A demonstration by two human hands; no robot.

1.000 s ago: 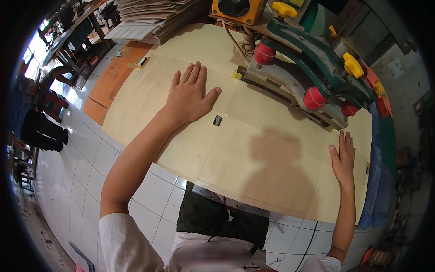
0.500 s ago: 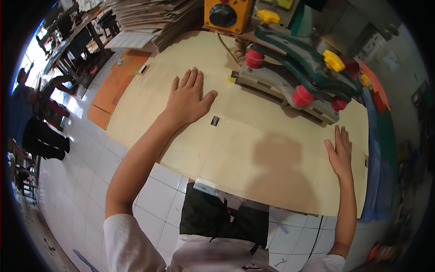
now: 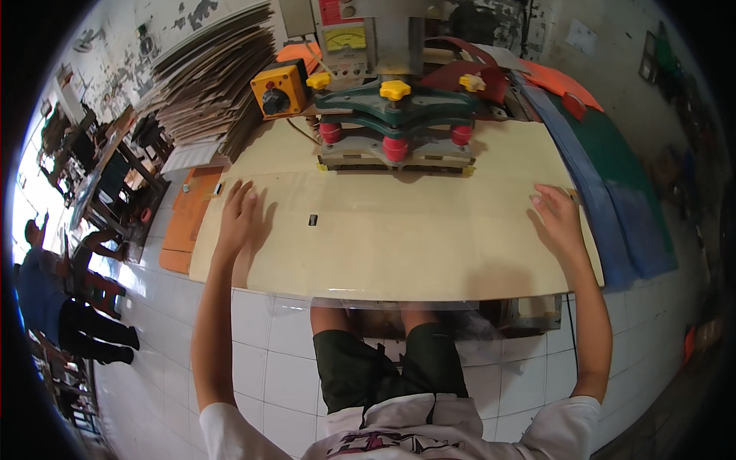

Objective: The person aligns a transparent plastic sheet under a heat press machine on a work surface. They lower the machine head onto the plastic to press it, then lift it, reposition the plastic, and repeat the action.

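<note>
White floor tiles (image 3: 287, 376) are seen below a cream worktop (image 3: 399, 257), which is spread across the middle of the frame. Left of centre, the left hand (image 3: 241, 213) is held loosely open, fingers slightly bent; at right, the right hand (image 3: 560, 218) is held open, fingers half curled. Whether the surface is touched cannot be told. Between them, room is bounded above by a green-topped press (image 3: 395, 115), and a small black piece (image 3: 313, 220) is passed.
</note>
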